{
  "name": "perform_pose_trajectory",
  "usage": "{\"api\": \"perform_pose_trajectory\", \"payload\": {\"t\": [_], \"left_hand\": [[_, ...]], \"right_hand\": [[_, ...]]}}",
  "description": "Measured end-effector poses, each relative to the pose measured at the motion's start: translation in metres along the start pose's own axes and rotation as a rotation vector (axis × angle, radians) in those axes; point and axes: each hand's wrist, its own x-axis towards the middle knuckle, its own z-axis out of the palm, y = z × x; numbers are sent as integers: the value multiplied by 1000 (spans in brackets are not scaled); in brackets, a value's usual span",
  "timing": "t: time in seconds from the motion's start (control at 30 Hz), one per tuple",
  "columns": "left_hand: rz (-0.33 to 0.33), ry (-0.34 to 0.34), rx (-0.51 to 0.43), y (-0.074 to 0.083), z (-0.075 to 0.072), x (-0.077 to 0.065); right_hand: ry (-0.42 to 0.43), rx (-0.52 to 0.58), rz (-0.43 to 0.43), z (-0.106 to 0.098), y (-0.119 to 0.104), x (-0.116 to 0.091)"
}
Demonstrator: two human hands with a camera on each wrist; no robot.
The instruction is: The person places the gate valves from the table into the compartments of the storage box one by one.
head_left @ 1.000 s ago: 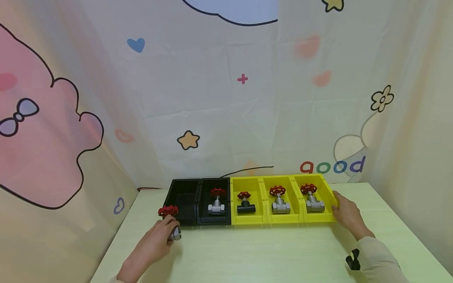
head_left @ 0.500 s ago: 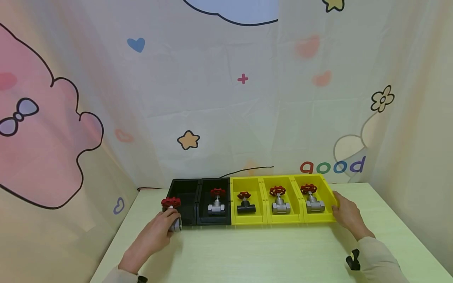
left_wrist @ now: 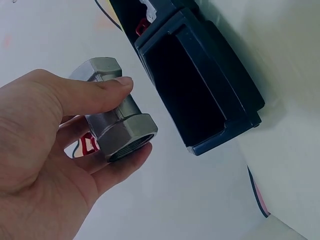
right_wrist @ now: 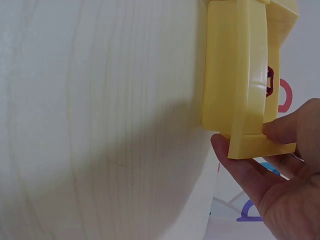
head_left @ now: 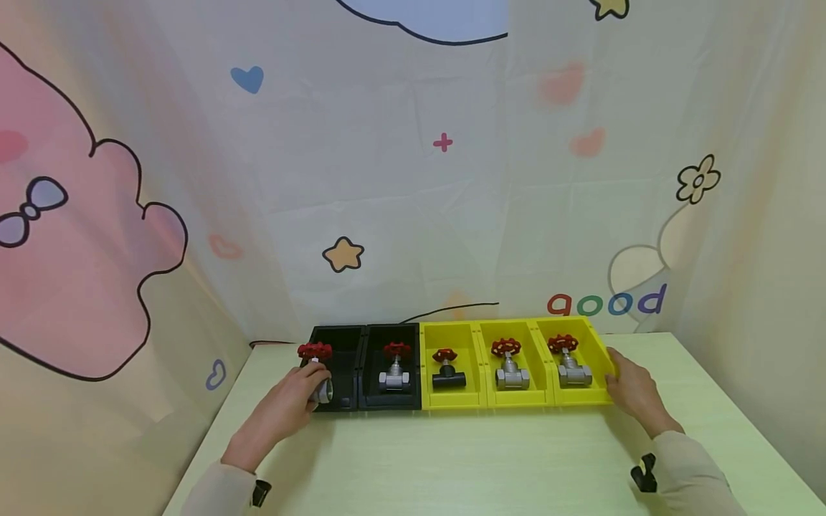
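My left hand grips a metal gate valve by its silver body, thumb on one side and fingers on the other. Its red handwheel points up at the near left of the leftmost black bin. The left wrist view shows the valve apart from that bin, whose inside is dark and bare. On the far right, my right hand pinches the side wall of the end yellow bin, thumb inside and fingers outside.
Another valve stands in the second black bin. Three yellow bins continue the row: one holds a dark-bodied valve, the others silver valves. A pale wooden table extends in front, and a printed curtain hangs behind.
My left hand has moved away from me and slightly right, carrying the valve up to the leftmost black bin. The right hand keeps its hold on the yellow bin.
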Motion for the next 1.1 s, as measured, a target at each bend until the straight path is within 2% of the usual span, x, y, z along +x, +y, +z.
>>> {"api": "perform_pose_trajectory", "payload": {"t": [0.57,1.1], "left_hand": [[-23,-29,-31,-10,9,30],[-27,-23,-51,-18,22,49]], "right_hand": [[-17,11,15,1,1,0],[-16,18,21,1,1,0]]}}
